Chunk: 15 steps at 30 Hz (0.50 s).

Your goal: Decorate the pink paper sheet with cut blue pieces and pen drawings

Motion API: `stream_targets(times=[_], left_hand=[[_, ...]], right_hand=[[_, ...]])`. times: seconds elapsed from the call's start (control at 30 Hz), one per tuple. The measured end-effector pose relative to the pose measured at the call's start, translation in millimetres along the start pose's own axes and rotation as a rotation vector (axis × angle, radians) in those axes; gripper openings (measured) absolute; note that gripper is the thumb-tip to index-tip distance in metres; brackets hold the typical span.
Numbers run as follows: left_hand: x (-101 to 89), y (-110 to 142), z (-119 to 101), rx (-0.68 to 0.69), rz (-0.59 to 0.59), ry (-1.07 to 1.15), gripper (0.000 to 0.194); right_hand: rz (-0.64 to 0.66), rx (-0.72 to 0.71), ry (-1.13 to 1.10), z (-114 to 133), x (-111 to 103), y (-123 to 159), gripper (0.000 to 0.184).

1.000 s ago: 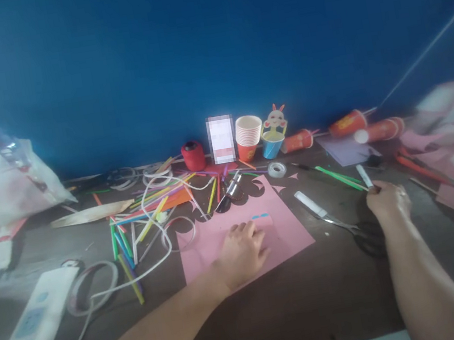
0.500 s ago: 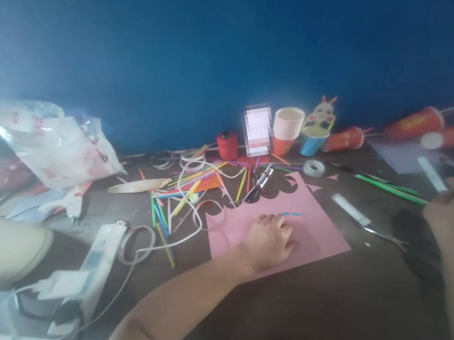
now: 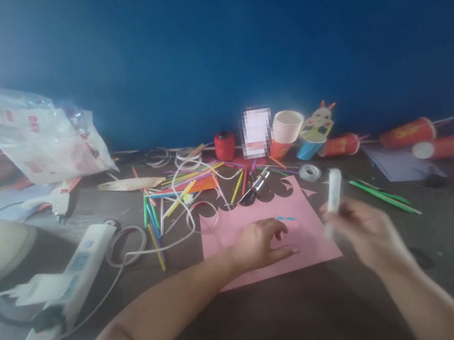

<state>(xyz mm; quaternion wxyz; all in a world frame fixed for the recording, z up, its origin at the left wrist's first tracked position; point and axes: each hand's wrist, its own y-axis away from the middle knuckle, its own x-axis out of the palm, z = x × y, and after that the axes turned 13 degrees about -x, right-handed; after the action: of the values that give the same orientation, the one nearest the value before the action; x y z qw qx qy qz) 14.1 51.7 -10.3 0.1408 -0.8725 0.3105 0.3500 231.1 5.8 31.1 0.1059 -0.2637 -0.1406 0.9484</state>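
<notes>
Above the pink paper (image 3: 241, 259), my left hand (image 3: 260, 243) has its thumb apart from loosely bent fingers and holds nothing. Whether it touches the sheet I cannot tell. Small blue shapes (image 3: 286, 218) show on the paper just beyond its fingers. The sheet's far edge is cut in scallops. At the paper's right edge, my right hand (image 3: 364, 231) is closed on a white stick (image 3: 333, 190) with a rounded upper end, held upright; its exact kind is unclear. A small pale end below the fingers is blurred. A dark rounded thing (image 3: 422, 258) lies beside my right wrist.
Drinking straws (image 3: 183, 197) and a white cable (image 3: 184, 239) clutter the middle. A power strip (image 3: 86, 261) and glue gun (image 3: 60, 202) are at left. Paper cups (image 3: 288, 126), a tape roll (image 3: 310, 172) and a rabbit-faced cup (image 3: 312, 147) stand behind. Green straws (image 3: 382, 197) lie right.
My right hand has swung left from the table's right side to the paper, carrying the white stick. My left hand's flat fingers have bent, with the thumb now apart. The view has shifted slightly.
</notes>
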Motion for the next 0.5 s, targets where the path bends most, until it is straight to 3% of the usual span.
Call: stream_targets(times=[0.03, 0.1, 0.23, 0.3, 0.43, 0.5], left_hand=[[-2.0, 0, -1, -0.003, 0.017, 0.029, 0.044], [-5.2, 0, -4, -0.010, 0.047, 0.031, 0.037], [-7.2, -4, -7, -0.048, 0.099, 0.032, 0.031], [-7.8, -6, -7, -0.046, 0.117, 0.040, 0.031], [-11.3, -8, -3, -0.063, 0.069, 0.049, 0.038], [-12.8, -9, -2, -0.100, 0.050, 0.144, 0.043]], right_hand=[[0.169, -0.052, -0.077, 9, 11, 1, 0.014], [0.309, -0.135, -0.170, 20, 32, 2, 0.012], [0.278, -0.117, -0.353, 15, 53, 3, 0.021], [0.207, -0.101, -0.408, 8, 50, 3, 0.022], [-0.249, -0.066, -0.465, -4, 25, -5, 0.024], [-0.347, -0.069, -0.502, -9, 14, -10, 0.026]])
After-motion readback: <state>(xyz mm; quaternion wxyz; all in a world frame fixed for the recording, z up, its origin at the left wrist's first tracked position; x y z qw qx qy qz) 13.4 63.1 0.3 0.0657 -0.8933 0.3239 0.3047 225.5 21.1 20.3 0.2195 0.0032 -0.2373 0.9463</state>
